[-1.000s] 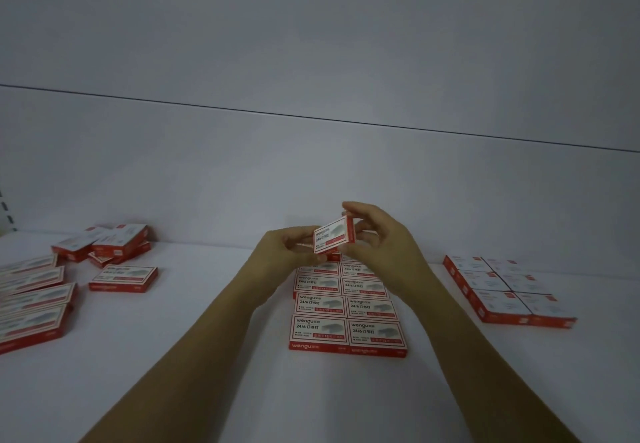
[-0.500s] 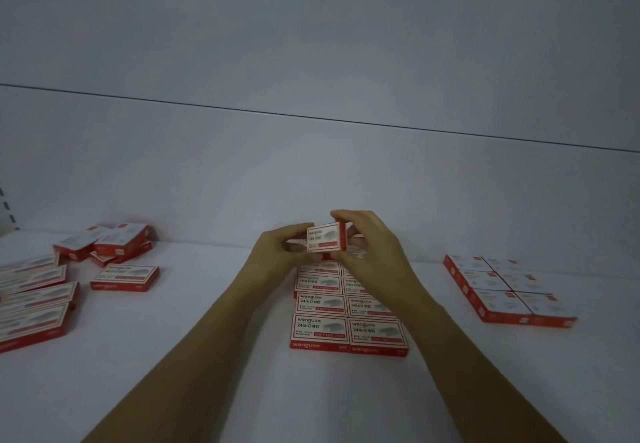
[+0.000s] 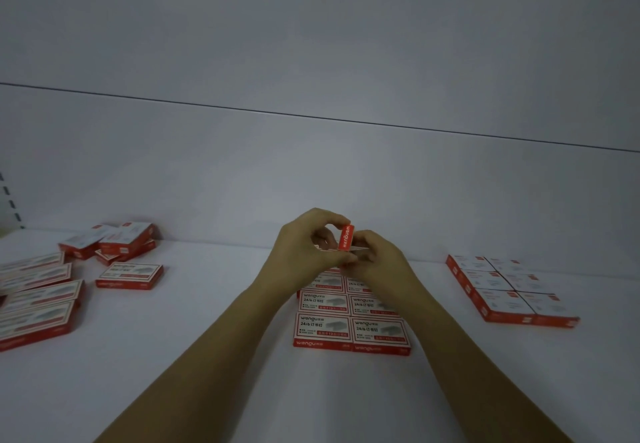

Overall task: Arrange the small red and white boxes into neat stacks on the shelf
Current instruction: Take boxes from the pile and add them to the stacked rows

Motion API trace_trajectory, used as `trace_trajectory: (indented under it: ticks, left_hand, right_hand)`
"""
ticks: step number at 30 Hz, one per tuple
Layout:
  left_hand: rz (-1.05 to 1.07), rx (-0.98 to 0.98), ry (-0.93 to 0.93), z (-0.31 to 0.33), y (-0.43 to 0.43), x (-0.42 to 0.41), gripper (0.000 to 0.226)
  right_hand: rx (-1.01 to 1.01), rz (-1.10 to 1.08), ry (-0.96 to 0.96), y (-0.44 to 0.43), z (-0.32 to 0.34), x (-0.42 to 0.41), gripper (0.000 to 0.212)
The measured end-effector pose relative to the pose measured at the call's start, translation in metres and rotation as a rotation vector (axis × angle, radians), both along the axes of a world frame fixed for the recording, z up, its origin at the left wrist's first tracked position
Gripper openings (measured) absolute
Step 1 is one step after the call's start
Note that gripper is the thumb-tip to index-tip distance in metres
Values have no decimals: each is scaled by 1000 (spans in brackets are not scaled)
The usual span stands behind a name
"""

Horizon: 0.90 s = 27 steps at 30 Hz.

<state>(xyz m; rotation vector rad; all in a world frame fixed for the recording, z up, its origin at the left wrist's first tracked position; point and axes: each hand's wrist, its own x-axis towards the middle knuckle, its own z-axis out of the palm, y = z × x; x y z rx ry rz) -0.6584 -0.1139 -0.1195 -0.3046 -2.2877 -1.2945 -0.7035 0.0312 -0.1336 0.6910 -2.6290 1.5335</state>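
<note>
My left hand (image 3: 304,250) and right hand (image 3: 379,260) meet above the middle of the shelf (image 3: 207,321). Both are closed in a pinch on one small red and white box. The left fingertips curl over the top of this held box (image 3: 346,240), and the right fingers and thumb take its lower end. It hangs in the air, turned on edge so its red side with the brand name faces me.

Under my hands lies the centre block (image 3: 351,330), boxes laid flat in two flush columns, labels up. My wrists hide its far rows, so I cannot tell how high they stand there.

Well apart to the left are the left rows (image 3: 34,298) at the picture's edge. Beyond them a single box (image 3: 130,275) lies flat on its own, and farther back is a loose pile (image 3: 114,241), crooked, with some boxes tilted on others. Off to the right sits the right block (image 3: 509,290), also two flush columns. Behind everything rises the plain back panel (image 3: 311,172).

I judge that I am turning this box into the right orientation before adding it to the centre block. The next move calls for rolling it flat, label up and reading like its neighbours. Then I lower it onto the far end, square its edges, and let go without nudging the rows. The loose pile looks like the work left.
</note>
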Motion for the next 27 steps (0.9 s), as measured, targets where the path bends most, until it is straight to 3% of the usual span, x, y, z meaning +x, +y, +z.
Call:
trace_trajectory:
  ticks: [4,6,12,14,20,27]
  left_hand:
    - [17,19,-2,1,-1,1,47]
    - [33,27,21,2,-3,1,48]
    - [187,-53,157,-9,-3,1,28]
    - [232,-87,194,-13,-4,3,26]
    - [219,-73,215,-12,-8,-2,34]
    - [117,-42,-143,-5,-10,-7,49]
  right_hand:
    - [-53,-76,20,0,-1,-3,35]
    - [-103,-146,117,2,1,-5,33]
    - [-26,-257,790,-3,2,6,21]
    - [-13,-234,895,-4,0,7,18]
    - [77,-178,780,3,7,3,36]
    - [141,-96,329,21,13,-10,46]
